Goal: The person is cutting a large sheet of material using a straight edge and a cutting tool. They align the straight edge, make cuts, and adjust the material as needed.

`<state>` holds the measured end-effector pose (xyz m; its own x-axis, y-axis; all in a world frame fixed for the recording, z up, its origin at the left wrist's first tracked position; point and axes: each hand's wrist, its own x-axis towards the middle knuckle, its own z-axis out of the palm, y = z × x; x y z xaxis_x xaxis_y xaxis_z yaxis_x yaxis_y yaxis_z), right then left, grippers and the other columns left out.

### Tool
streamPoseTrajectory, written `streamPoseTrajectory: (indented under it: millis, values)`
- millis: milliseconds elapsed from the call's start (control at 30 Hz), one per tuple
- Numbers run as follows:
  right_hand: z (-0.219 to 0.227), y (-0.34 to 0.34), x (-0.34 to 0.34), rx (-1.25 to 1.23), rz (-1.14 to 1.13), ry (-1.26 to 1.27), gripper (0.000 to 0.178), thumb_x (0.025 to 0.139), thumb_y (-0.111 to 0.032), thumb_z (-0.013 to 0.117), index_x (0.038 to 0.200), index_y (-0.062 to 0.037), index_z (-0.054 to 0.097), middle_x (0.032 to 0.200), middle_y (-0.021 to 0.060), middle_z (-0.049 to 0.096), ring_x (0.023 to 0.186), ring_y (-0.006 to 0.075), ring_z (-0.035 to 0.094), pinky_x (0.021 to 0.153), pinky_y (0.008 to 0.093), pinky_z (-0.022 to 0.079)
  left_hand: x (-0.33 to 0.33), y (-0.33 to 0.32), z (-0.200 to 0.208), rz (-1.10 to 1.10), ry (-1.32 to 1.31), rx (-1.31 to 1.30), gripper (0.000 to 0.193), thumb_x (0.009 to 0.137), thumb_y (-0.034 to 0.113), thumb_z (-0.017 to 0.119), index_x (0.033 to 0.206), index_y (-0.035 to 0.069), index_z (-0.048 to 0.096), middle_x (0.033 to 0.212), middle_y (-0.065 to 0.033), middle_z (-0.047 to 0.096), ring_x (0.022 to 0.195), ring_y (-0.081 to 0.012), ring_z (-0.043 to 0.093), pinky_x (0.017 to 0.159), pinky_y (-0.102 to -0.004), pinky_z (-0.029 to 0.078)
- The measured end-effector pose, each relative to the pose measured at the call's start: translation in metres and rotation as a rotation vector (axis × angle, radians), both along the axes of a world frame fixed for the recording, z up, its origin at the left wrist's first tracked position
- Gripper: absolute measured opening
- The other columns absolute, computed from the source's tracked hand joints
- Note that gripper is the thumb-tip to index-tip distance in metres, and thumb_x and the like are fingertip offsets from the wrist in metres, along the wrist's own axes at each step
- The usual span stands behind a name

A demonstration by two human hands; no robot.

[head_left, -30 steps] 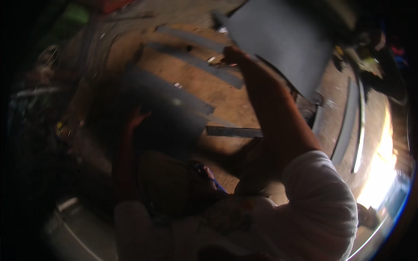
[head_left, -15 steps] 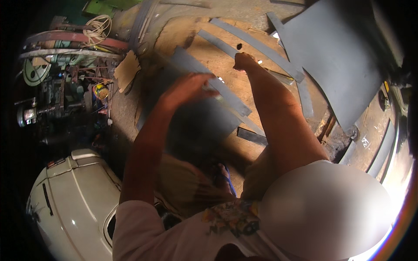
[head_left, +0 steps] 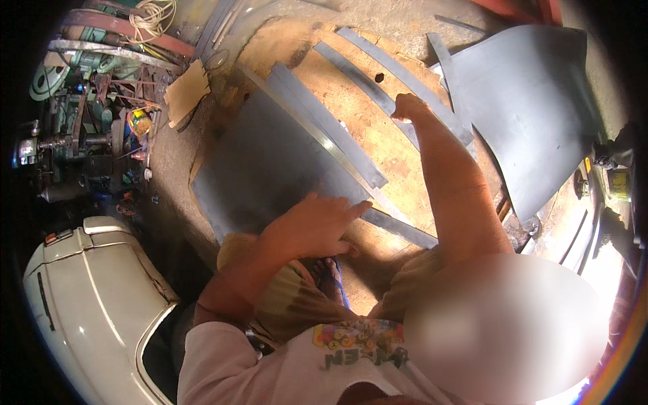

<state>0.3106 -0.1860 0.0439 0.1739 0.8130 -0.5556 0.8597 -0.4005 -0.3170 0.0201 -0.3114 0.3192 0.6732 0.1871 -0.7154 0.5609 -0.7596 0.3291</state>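
Observation:
My left hand [head_left: 322, 221] hovers over the near edge of a large dark sheet [head_left: 253, 155], index finger stretched out and thumb apart, holding nothing I can see. Its index fingertip is close to a long, pale metal straightedge [head_left: 329, 144] lying across the sheet. Alongside the straightedge runs a dark grey strip [head_left: 324, 121]. My right hand [head_left: 410, 108] is closed, above another narrow dark strip [head_left: 354, 71] farther off. What its fingers hold, if anything, is hidden.
A scuffed wooden board [head_left: 287, 44] lies under the sheets. To the right is a second, curved dark sheet [head_left: 523, 108]. A white vehicle body part [head_left: 94, 297] stands at lower left, below cluttered machinery [head_left: 81, 135]. Cardboard [head_left: 185, 94] and a coiled cable [head_left: 154, 20] lie at left.
My left hand has moved back toward me from over the straightedge, uncovering more of the sheet. My right hand has shifted slightly right along the narrow strip, still closed. The view has shifted a little.

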Motion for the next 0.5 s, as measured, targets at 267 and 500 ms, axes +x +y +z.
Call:
streamPoseTrajectory:
  millis: [267,500]
  values:
    - [-0.016,0.008,0.005,0.069,0.033,-0.006,0.041,0.073,-0.026,0.083,0.107,-0.0050,0.077,0.110,0.0175,0.076,0.106,0.0360,0.073,0.090,0.0548,0.058,-0.001,-0.005,-0.007,-0.022,-0.257,0.042,0.093,0.087,0.050,0.073,0.161,0.014,0.029,0.142,-0.0189,0.053,0.136,-0.0365,0.049,0.114,-0.0582,0.033]
    - [-0.026,0.018,-0.006,0.123,0.088,0.039,0.033,0.074,-0.032,0.083,0.093,-0.0059,0.078,0.092,0.0166,0.077,0.095,0.0351,0.075,0.085,0.0539,0.058,0.006,-0.006,-0.005,-0.032,-0.167,0.030,0.092,0.087,0.049,0.074,0.160,0.014,0.030,0.144,-0.0187,0.052,0.138,-0.0353,0.048,0.114,-0.0634,0.033]
